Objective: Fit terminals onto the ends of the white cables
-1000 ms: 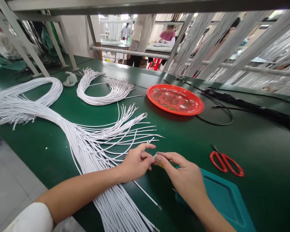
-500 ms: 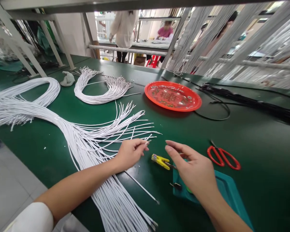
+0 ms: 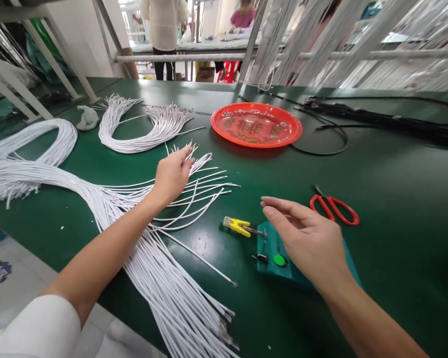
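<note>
My left hand [image 3: 174, 171] is above the fanned-out ends of a bundle of white cords [image 3: 108, 199]. Its thumb and fingers are pinched together at a cord tip, and the fingers partly cover it. Over a teal box [image 3: 271, 268] with a green button [image 3: 280, 260] and a black switch [image 3: 260, 258], my right hand [image 3: 308, 233] hovers with thumb and forefinger tips slightly apart. I see nothing between them. From the box a metal rod sticks out, carrying a yellow clip-like piece [image 3: 239, 226]. Red-handled scissors [image 3: 334, 206] lie behind the right hand.
A red oval tray [image 3: 256, 127] lies toward the back, beside black cords [image 3: 377, 119]. Another curved bundle of white cords [image 3: 130, 141] lies back left, near a crumpled pale cloth [image 3: 87, 118]. Metal frame posts stand along the table's far side. People are beyond it.
My left hand has moved up and away, from beside the yellow piece to the cords' far ends. My right hand stays near the teal box. The camera view has shifted.
</note>
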{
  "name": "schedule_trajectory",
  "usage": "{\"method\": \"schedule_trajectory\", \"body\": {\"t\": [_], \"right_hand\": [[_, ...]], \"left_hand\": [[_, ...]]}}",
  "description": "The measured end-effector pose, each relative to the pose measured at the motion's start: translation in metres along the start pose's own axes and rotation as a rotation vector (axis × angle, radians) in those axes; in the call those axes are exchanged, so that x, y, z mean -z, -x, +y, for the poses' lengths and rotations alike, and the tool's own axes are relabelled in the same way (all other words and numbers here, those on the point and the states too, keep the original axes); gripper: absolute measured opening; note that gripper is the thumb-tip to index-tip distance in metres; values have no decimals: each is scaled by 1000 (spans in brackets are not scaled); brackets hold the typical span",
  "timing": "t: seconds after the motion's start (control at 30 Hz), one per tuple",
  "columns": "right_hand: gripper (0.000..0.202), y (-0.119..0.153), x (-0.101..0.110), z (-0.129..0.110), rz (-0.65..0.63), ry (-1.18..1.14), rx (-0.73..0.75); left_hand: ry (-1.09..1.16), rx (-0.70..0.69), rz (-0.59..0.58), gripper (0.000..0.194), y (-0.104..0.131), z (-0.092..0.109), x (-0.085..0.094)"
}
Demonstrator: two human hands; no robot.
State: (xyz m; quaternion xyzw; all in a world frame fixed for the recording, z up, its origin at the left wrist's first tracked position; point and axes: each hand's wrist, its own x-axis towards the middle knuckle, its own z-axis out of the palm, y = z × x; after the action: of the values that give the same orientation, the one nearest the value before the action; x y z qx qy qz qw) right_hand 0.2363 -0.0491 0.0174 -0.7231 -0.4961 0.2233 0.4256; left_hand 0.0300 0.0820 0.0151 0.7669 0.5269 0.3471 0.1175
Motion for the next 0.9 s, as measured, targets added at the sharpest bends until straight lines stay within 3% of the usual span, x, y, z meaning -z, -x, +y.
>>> {"method": "schedule_trajectory", "body": {"t": [0.1, 0.17, 0.23, 0.33, 0.43, 0.5, 0.7, 0.8, 0.9], "right_hand": [[27, 0, 3, 3, 15, -15, 10], [27, -1, 5, 5, 24, -21, 9], [26, -2, 6, 7, 30, -30, 1], [25, -3, 6, 7, 27, -40, 3], [24, -2, 4, 6, 11, -28, 24], [24, -1, 4, 5, -3, -14, 62], [17, 9, 2, 3, -113, 119, 358], [13, 11, -1, 2, -157, 174, 548], [12, 11, -6, 2, -184, 245, 722]], "left_hand": [[-203, -123, -308, 45, 13, -7, -11], [-233, -227, -349, 41, 37, -1, -15], [-173, -356, -428, 28, 67, 12, -15], [-24, -555, -750, 32, 103, 32, -12], [64, -601, -932, 19, 119, 41, -13], [153, -472, -933, 17, 118, 43, -15], [564, 238, -703, 23, 102, 44, -21], [654, 369, -632, 25, 99, 41, -25], [685, 379, -604, 26, 99, 38, -25]]}}
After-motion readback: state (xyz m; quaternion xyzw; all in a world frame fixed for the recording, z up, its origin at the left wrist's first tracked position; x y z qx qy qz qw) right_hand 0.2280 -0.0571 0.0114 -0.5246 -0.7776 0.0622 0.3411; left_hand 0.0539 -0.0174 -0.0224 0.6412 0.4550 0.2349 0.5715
